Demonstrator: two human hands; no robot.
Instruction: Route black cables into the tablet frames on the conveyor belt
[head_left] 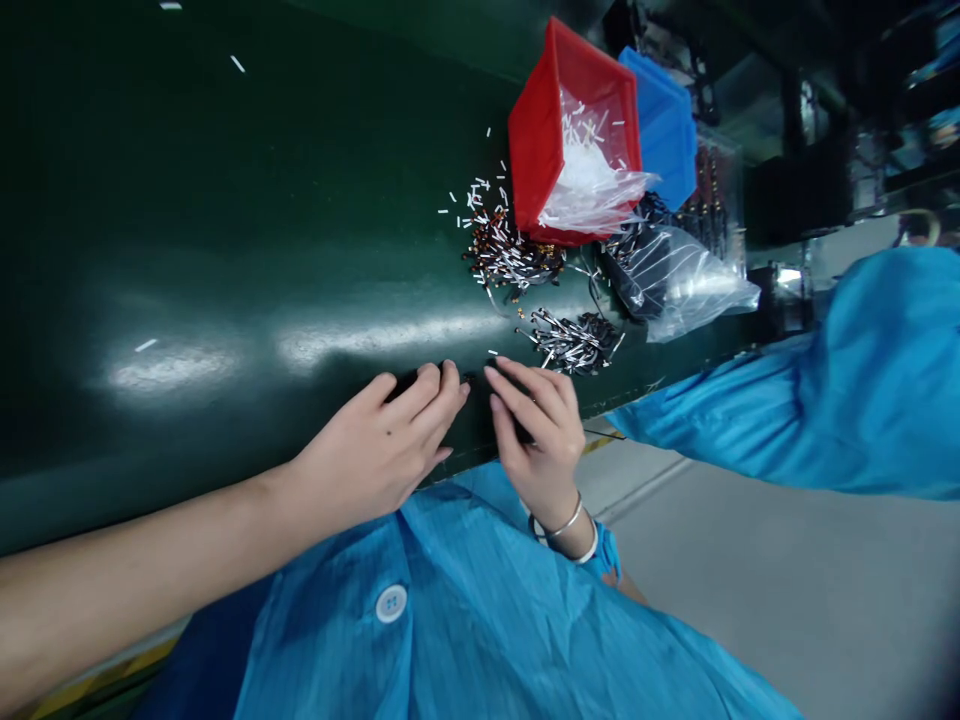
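Note:
Over the near edge of the green table, my left hand (pixel 397 430) lies with its fingers bent and closed. A tiny dark thing (pixel 469 379) shows at its fingertips, too small to name. Facing it, my right hand (pixel 541 425) has thumb and fingers drawn close together; whatever is between them cannot be made out. A small white tube (pixel 493 352) lies just beyond the right fingertips. Right behind that hand is a pile of short black leads with silvery white ends (pixel 574 342).
Beyond is a heap of small parts with orange-brown tips (pixel 510 255), with white tubes scattered round it. A red bin (pixel 534 150) holds a plastic bag of white tubes. Near it are a blue bin (pixel 667 130) and a clear bag (pixel 675 280). Another person's blue sleeve (pixel 750 420) reaches in.

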